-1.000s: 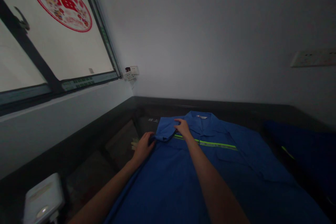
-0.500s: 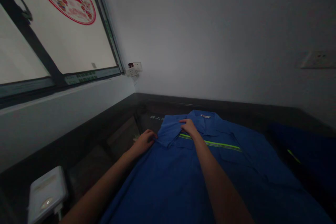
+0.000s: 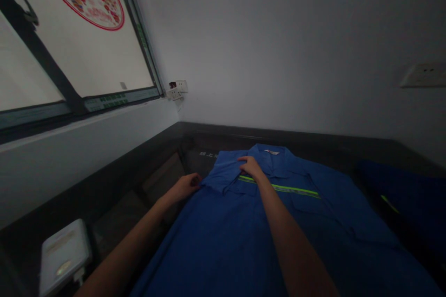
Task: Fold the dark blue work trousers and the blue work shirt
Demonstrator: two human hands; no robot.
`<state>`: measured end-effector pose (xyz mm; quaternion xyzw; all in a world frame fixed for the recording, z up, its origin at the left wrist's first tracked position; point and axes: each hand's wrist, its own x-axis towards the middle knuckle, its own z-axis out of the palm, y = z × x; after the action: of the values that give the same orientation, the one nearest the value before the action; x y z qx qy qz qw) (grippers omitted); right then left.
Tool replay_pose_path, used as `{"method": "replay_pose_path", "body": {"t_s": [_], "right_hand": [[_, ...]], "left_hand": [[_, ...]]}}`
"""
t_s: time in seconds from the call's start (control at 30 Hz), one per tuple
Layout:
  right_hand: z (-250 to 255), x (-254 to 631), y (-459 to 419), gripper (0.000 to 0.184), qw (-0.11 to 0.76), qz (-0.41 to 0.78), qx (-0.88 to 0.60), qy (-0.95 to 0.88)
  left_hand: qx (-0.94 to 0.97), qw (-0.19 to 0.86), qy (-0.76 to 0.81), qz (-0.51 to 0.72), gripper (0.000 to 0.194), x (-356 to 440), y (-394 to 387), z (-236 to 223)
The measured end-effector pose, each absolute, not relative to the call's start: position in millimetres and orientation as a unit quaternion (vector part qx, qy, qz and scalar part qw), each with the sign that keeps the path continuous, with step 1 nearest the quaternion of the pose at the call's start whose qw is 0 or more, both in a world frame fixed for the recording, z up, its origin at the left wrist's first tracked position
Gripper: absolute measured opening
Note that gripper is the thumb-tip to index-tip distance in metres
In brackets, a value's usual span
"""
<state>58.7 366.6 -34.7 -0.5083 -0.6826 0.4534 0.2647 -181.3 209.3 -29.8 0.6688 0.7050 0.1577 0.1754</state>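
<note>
A blue work jacket [image 3: 223, 236] lies spread out, its collar at the far side with a white label [image 3: 272, 151]. A yellow-green reflective stripe [image 3: 295, 190] crosses its chest. My left hand [image 3: 188, 184] pinches the cloth at the left edge, by the folded-over sleeve [image 3: 225, 167]. On the inner part of that sleeve rests my right hand [image 3: 250, 167], fingers stretched out and thumb apart, just above the stripe's left end. The undersides of the fingers of my right hand are hidden.
The jacket lies on a dark surface [image 3: 156, 174] against the walls. A white device with a cable [image 3: 64, 255] stands at the near left. Another dark blue garment [image 3: 411, 195] lies at the right. A window [image 3: 104, 60] and wall sockets [image 3: 177, 89] are behind.
My left hand has moved a little to the left, drawing the corner of the jacket's folded sleeve outward with it. My right hand stays in place on the cloth.
</note>
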Motion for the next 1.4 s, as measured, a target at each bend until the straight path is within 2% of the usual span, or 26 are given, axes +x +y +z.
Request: {"method": "replay_pose_path", "body": {"t_s": [0.2, 0.3, 0.5, 0.7, 1.07, 1.23, 1.4], "right_hand": [[-35.7, 61.2, 370.0, 0.049, 0.255, 0.380, -0.515, -0.725], [-33.5, 65.5, 373.8, 0.043, 0.277, 0.307, -0.530, -0.740], [-17.2, 46.2, 360.7, 0.033, 0.313, 0.190, -0.516, -0.775], [-18.1, -6.0, 343.8, 0.034, 0.218, 0.094, -0.436, -0.868], [-59.6, -36.5, 366.4, 0.048, 0.112, 0.091, -0.434, -0.889], [-69.9, -35.6, 370.2, 0.049, 0.119, 0.098, -0.430, -0.889], [-64.5, -30.6, 367.6, 0.047, 0.172, 0.108, -0.427, -0.881]], "left_hand": [[0.694, 0.064, 0.686, 0.207, 0.036, -161.1, 202.1, -15.0], [0.723, 0.019, 0.653, 0.223, 0.034, -131.6, 198.7, -14.1], [0.726, -0.039, 0.672, 0.141, 0.055, -100.3, 189.0, -38.1], [0.752, -0.037, 0.648, 0.116, 0.058, -112.2, 178.4, -52.6], [0.766, -0.018, 0.630, 0.128, 0.049, -115.9, 164.2, -59.5], [0.761, -0.012, 0.639, 0.114, 0.050, -113.7, 161.8, -57.1], [0.759, -0.017, 0.640, 0.117, 0.050, -114.3, 159.5, -54.2]]}}
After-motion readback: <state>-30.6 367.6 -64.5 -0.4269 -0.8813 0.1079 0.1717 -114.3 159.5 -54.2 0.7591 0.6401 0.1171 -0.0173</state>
